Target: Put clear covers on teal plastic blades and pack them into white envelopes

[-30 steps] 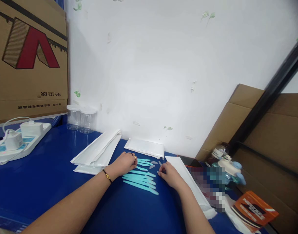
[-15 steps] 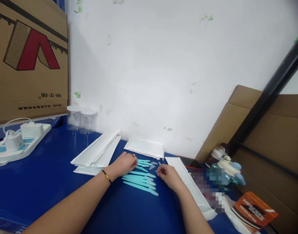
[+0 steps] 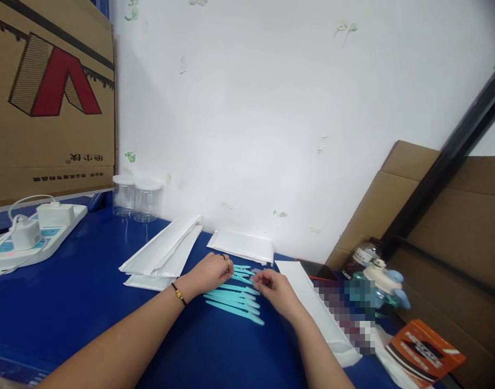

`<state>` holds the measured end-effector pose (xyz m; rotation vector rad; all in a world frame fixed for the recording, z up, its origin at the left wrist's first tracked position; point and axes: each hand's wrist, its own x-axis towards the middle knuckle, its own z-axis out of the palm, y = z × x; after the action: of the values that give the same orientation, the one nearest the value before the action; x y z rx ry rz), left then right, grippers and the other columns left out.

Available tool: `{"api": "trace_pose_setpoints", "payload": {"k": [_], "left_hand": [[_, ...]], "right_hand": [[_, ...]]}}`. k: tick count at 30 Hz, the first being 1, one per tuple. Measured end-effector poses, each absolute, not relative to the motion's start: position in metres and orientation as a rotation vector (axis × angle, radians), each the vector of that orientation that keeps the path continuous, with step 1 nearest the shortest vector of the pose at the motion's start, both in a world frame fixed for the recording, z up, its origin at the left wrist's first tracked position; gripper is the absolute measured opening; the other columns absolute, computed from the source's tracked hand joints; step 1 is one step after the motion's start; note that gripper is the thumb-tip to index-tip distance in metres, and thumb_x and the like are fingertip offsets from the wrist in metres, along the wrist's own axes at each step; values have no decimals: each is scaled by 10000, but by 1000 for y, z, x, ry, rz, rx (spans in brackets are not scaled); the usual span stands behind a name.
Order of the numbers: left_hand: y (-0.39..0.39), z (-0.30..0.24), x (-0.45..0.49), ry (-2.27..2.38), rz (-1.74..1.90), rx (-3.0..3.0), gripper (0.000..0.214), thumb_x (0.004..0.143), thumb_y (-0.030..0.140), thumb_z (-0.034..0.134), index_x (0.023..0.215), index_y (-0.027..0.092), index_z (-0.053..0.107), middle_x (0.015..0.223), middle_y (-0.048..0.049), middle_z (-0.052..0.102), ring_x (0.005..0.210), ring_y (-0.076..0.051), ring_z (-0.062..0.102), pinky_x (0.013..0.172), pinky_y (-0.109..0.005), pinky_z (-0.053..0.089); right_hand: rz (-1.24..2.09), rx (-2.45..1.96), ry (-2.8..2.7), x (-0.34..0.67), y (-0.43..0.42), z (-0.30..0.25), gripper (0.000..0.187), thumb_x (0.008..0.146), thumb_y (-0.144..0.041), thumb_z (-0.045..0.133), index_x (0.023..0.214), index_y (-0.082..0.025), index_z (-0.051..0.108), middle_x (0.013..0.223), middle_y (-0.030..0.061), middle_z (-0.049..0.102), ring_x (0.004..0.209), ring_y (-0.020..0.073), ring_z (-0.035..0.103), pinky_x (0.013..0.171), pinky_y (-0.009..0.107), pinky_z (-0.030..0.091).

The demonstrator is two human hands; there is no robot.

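Several turquoise eyebrow razors (image 3: 233, 310) lie side by side on the blue tabletop, their blade ends pointing right. My left hand (image 3: 215, 272) is closed at the upper part of the row, fingers curled on the handle of one turquoise razor (image 3: 242, 279). Facing it, my right hand (image 3: 276, 289) pinches a small translucent blade cap at that razor's blade end. The fingertips partly hide the cap, and whether it sits on the blade I cannot tell. A few loose clear caps (image 3: 256, 271) lie just beyond the right fingers.
White padded envelopes (image 3: 162, 248) are stacked on the left, another white packet (image 3: 241, 246) lies by the wall, and a long white one (image 3: 328, 324) beside my right forearm. Further out are a power strip (image 3: 65, 236), clear jars (image 3: 147, 202), a teapot-like object (image 3: 379, 286) and an orange box (image 3: 425, 351).
My right hand has moved left with the small clear cap, from beside the loose caps to the razor's blade end. My left hand has barely shifted.
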<state>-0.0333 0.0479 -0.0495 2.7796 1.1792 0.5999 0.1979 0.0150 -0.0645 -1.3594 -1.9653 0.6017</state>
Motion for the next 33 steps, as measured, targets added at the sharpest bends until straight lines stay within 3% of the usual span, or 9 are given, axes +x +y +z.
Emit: {"api": "trace_pose_setpoints", "payload": {"k": [12,20,24,29,33], "left_hand": [[47,-46,-33,1162,581,2736,168,854,219,446,819,198,609,820,-5,641,764,-143,574,759,-263,343],[41,-49,-27,1045,495,2659,160,814,207,478,802,213,637,813,20,665,715,-118,585,744,-231,376],[40,-53,-25,1051,442,2694,119,787,249,520,780,231,637,766,35,667,690,-119,581,814,-265,361],[50,-60,-30,1200,558,2719,162,816,276,515,930,237,623,940,-10,645,860,-164,587,793,-270,364],[59,-63,-37,1380,598,2733,175,794,271,559,954,244,623,1016,-27,619,955,-198,562,810,-297,358]], "right_hand": [[558,-1347,-1967,197,15,-63,146,740,-225,562,826,-186,672,738,8,620,680,142,554,652,244,433],[657,-1373,-2024,191,12,-62,157,752,-265,580,831,-180,686,720,15,649,629,140,551,580,230,422],[473,-1400,-2041,199,18,-64,216,811,-265,502,917,-203,680,867,41,648,777,172,586,707,269,453],[314,-1463,-2139,204,26,-71,306,795,-146,467,1022,-250,644,956,40,576,870,170,577,810,288,436],[255,-1528,-2201,201,28,-72,166,783,-171,519,876,-235,640,943,31,557,837,170,575,773,278,428]]}}
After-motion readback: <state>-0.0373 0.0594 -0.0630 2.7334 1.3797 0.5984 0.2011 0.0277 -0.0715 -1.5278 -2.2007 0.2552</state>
